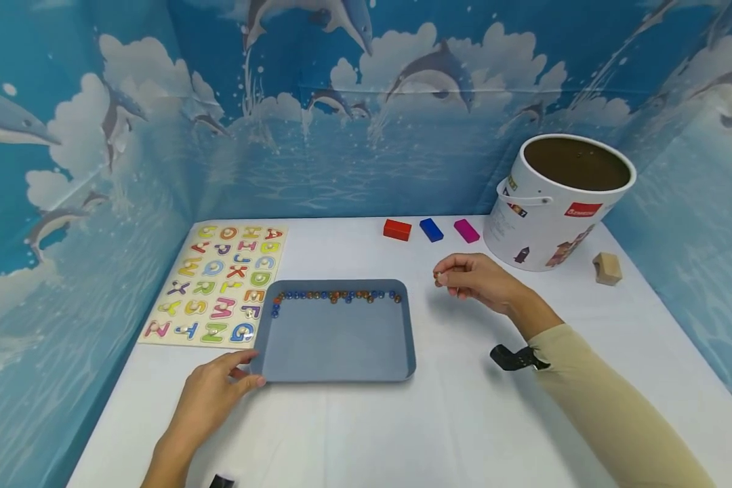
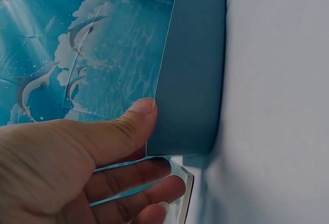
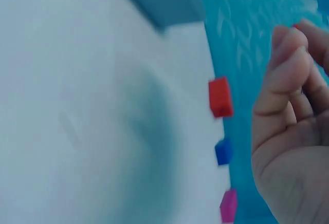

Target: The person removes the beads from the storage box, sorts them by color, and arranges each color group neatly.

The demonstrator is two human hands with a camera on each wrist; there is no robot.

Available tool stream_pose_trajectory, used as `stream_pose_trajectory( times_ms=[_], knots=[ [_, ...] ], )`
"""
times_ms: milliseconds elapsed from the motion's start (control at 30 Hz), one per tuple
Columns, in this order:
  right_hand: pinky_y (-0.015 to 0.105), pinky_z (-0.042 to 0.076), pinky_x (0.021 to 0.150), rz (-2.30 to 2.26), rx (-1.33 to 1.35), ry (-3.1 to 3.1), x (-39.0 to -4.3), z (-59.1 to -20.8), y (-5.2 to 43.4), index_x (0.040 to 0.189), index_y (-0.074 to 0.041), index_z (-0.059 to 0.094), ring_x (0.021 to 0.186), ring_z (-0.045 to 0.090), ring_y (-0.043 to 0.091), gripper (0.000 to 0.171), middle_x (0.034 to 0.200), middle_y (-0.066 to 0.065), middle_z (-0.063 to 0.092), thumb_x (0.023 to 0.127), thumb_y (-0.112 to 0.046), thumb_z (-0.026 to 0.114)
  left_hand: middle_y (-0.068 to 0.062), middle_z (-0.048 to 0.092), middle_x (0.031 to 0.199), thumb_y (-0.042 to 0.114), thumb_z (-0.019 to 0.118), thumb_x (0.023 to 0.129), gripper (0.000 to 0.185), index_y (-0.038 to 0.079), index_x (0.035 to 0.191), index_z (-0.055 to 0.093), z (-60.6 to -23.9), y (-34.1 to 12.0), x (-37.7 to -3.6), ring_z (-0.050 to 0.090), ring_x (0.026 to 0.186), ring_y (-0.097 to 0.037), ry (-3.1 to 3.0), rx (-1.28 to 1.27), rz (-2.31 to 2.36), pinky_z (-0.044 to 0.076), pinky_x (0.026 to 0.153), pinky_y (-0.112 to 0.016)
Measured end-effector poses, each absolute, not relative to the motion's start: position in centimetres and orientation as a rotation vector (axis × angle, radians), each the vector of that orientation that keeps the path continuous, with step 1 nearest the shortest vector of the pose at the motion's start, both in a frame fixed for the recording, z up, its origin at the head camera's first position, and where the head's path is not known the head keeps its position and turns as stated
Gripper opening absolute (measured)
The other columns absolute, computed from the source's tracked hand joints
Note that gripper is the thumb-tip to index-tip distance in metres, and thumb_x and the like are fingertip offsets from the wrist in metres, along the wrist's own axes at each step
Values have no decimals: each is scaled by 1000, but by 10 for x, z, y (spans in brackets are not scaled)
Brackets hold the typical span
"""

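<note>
A shallow grey-blue tray (image 1: 335,346) lies on the white table. Blue and amber marbles (image 1: 323,295) line its far side, with a few down the left side. At the tray's near left corner is my left hand (image 1: 210,393), its thumb on the front wall and its fingers round the side. In the left wrist view the thumb of the left hand (image 2: 108,147) touches the tray's rim (image 2: 187,80). Above the table, right of the tray, my right hand (image 1: 478,279) pinches a small amber marble (image 1: 438,275) between thumb and fingertips; in the right wrist view the fingers mostly hide it.
Left of the tray, partly beside its edge, lies an alphabet board (image 1: 219,285). Red (image 1: 397,230), blue (image 1: 431,230) and magenta (image 1: 466,230) blocks sit at the back. A white bucket (image 1: 549,217) and a wooden block (image 1: 606,268) stand right. A dolphin-print curtain (image 1: 366,156) surrounds the table.
</note>
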State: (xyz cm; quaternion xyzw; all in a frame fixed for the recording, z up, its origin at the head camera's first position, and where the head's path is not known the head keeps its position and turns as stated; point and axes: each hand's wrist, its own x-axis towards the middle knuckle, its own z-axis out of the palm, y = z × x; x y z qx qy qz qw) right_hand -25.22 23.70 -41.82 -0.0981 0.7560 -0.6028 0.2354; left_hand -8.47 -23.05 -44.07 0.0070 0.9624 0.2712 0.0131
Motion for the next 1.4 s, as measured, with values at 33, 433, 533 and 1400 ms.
stream_pose_trajectory(
  times_ms=[33,433,533,1400],
  knots=[
    [26,54,67,-1669,-230,2077,-253,-422,241,122,3,60,77,59,17,34,100,6,69,99,-21,69,-4,77,98,27,86,82,49,11,127,72,-441,-231,-84,71,91,-23,2999,22,836,53,76,-44],
    [27,50,62,-1352,-92,2290,-259,-462,248,115,-7,68,74,58,23,27,91,11,63,96,-25,73,-3,77,99,24,82,87,45,10,128,71,-437,-231,-82,69,88,-18,2956,33,841,52,75,-39],
    [26,46,58,-1283,-143,2342,-257,-464,245,113,-9,70,71,55,22,21,87,9,59,97,-23,72,-4,77,100,22,81,88,44,10,129,71,-436,-231,-83,68,87,-18,2946,36,850,51,74,-38],
    [28,47,66,-1106,-239,2482,-251,-462,238,111,-9,71,80,52,21,17,87,6,55,95,-13,71,-9,76,112,21,82,87,49,10,132,68,-435,-229,-83,71,92,-21,2942,21,877,54,74,-38]
  ],
)
